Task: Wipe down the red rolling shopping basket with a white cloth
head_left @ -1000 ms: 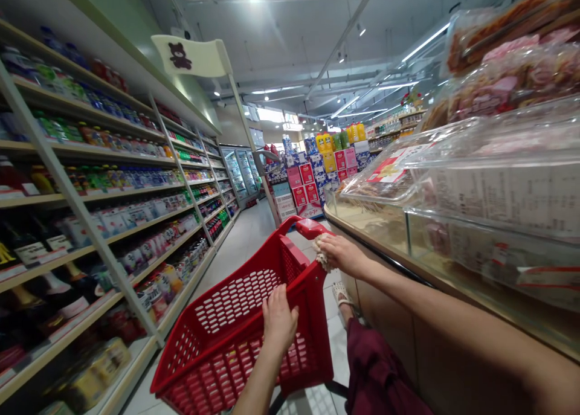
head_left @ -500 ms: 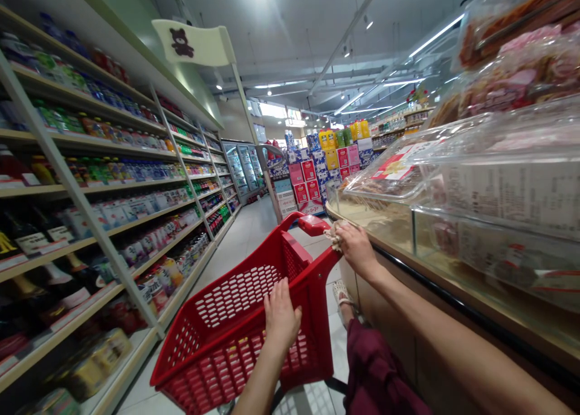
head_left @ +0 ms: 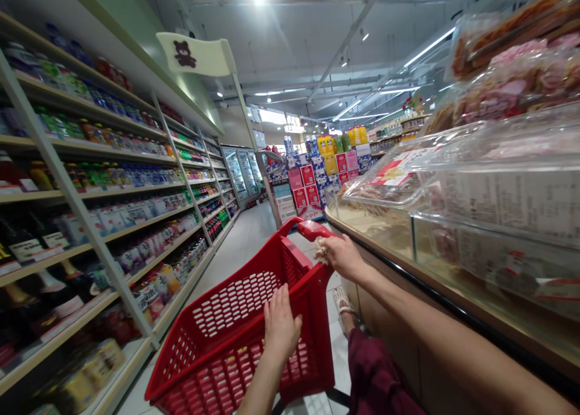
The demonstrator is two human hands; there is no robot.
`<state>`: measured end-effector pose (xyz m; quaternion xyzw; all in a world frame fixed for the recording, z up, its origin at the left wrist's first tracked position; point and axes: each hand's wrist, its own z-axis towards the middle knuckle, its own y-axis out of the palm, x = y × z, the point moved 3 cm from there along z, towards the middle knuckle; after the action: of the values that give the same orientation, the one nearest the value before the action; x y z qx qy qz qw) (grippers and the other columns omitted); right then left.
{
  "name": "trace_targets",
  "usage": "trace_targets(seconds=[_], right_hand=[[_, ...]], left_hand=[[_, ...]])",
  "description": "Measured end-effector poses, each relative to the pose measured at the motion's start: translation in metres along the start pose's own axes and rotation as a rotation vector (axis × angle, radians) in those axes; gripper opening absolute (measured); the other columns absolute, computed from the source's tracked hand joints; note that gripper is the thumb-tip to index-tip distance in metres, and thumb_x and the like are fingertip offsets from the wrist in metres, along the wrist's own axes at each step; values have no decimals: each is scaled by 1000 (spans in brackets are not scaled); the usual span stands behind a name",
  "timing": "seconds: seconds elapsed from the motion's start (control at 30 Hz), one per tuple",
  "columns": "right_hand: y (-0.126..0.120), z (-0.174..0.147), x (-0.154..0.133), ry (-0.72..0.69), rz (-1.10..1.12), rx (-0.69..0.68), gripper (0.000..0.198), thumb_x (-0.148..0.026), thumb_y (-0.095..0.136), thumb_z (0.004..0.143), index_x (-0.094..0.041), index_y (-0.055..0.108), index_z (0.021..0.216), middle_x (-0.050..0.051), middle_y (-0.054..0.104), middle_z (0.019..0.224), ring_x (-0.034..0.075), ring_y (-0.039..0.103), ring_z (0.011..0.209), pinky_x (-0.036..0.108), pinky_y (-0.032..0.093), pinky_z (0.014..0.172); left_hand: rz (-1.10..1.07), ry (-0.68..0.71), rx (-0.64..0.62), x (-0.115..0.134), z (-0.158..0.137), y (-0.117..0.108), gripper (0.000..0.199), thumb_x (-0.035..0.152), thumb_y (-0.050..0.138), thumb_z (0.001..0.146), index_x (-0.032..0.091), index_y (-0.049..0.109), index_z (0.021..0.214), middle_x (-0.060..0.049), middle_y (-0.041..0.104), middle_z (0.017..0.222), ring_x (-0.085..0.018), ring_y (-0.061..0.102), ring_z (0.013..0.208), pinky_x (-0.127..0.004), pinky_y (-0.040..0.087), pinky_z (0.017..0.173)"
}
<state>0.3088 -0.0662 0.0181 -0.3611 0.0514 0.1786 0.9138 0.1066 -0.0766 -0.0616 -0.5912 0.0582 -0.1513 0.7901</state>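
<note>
Fingertips: clock read from the middle of the view.
Right hand [head_left: 344, 258]: 5 o'clock, fingers curled closed around the cloth.
Cloth [head_left: 321, 252]: cream, bunched, against the cart handle [head_left: 312, 229].
Left hand [head_left: 281, 324]: 6 o'clock, fingers straight and side by side, thumb apart, laid over the cart's near edge; whether it presses there, cannot tell.
Cart [head_left: 317, 336]: red, between 6 and 7 o'clock, under both hands.
Shoe [head_left: 343, 302]: 5 o'clock, below the right hand.
Counter [head_left: 389, 226]: 3 o'clock, clear packs [head_left: 385, 176] piled on top.
Boxes [head_left: 306, 191]: 2 o'clock, stacked, beyond the handle.
Shelves [head_left: 86, 200]: 9 o'clock, lined with bottles.
Sign [head_left: 206, 55]: 11 o'clock, bear on it.
</note>
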Motion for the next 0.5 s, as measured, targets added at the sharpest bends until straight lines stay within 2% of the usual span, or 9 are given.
trace_targets(seconds=[0.07, 0.1, 0.13, 0.23, 0.27, 0.3, 0.4, 0.43, 0.5], right_hand=[[2, -9, -11, -169, -13, -40, 30, -11, 43, 76, -25, 58, 98, 2, 63, 105, 18, 54, 100, 40, 29, 93], [2, -12, -12, -212, -38, -31, 31, -11, 43, 77, -25, 57, 101, 3, 61, 108, 18, 53, 103, 40, 27, 94], [1, -14, -9, -202, -74, 1, 31, -11, 42, 78, -24, 57, 102, 4, 60, 110, 19, 51, 105, 42, 25, 95], [-1, -18, 6, -14, -172, 155, 30, -11, 41, 79, -19, 58, 102, 10, 59, 111, 23, 49, 108, 46, 25, 94], [1, -21, 7, 4, -178, 195, 30, -11, 40, 79, -18, 58, 101, 10, 59, 112, 23, 48, 109, 45, 26, 94], [5, -25, 4, -36, -166, 213, 30, -11, 39, 80, -19, 58, 102, 10, 58, 113, 22, 47, 111, 44, 26, 94], [18, -39, -13, -296, -98, 199, 29, -13, 38, 83, -23, 57, 103, 4, 58, 114, 17, 44, 114, 38, 24, 98], [19, -41, -16, -331, -90, 198, 29, -13, 38, 83, -23, 57, 103, 3, 57, 115, 17, 44, 115, 38, 23, 98], [16, -40, -14, -239, -106, 246, 29, -13, 39, 83, -23, 58, 102, 4, 58, 113, 19, 45, 113, 41, 21, 98]], left_hand=[[8, 6, -2, -1, -1, -1, 66, 19, 41, 70, 8, 21, 131, -11, 28, 138, -21, 22, 127, -39, 16, 105], [11, 8, -5, -1, -2, -1, 66, 19, 41, 70, 8, 21, 132, -11, 28, 139, -21, 22, 128, -39, 16, 105], [12, 10, -8, -1, -3, -1, 66, 19, 41, 70, 8, 21, 132, -11, 27, 139, -20, 22, 128, -39, 16, 105], [7, 4, -7, -1, -4, 0, 66, 19, 40, 70, 8, 20, 132, -11, 27, 139, -20, 21, 128, -39, 15, 105], [5, -2, -1, -1, -3, 1, 66, 19, 40, 70, 8, 20, 132, -11, 26, 139, -21, 21, 128, -40, 15, 105], [4, -7, 3, -2, -3, 1, 67, 19, 40, 70, 8, 19, 132, -11, 26, 139, -21, 20, 128, -40, 14, 105], [-4, -5, -11, -2, -3, 1, 68, 19, 40, 69, 7, 19, 132, -10, 26, 140, -21, 20, 128, -40, 15, 105], [-7, 5, -18, -2, -3, 1, 68, 19, 41, 69, 7, 19, 132, -10, 26, 139, -21, 21, 128, -40, 15, 105], [-13, 24, -17, -2, -2, 0, 69, 19, 41, 68, 7, 19, 132, -11, 27, 139, -21, 22, 128, -39, 16, 105]])
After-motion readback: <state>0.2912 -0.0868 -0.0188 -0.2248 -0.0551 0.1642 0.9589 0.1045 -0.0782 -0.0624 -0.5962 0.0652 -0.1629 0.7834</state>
